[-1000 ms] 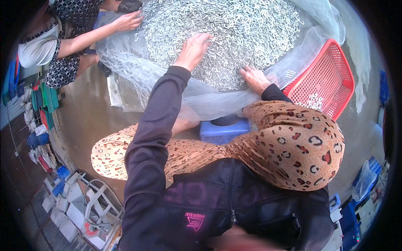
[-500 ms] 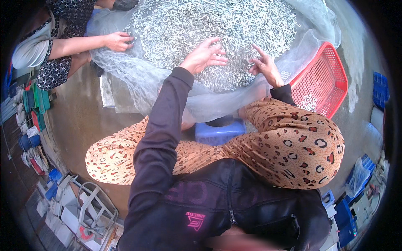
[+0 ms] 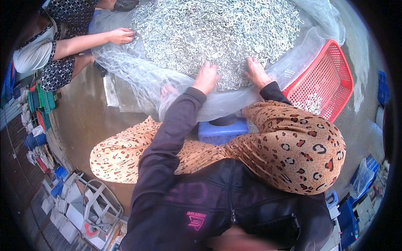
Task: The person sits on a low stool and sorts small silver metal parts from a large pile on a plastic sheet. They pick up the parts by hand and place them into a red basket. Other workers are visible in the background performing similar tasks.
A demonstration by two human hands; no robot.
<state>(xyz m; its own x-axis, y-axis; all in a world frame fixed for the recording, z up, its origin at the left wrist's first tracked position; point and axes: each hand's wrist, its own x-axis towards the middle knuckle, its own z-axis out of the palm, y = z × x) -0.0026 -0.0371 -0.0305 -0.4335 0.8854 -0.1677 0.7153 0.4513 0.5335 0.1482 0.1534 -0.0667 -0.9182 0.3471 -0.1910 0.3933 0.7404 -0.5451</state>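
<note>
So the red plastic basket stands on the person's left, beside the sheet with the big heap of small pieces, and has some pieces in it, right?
Not quite: the head view shows the red plastic basket on the person's right. The rest is right.

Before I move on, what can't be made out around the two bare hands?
All in the head view:
Heap of small, curved, silvery-white pieces: far side cut off by the upper edge.
Left bare hand: back up, it hides its own grip and any piece held.
Right bare hand: too small to tell whether it holds a piece.
Red perforated plastic basket: near edge partly hidden by the tan leopard-print trouser leg.
</note>
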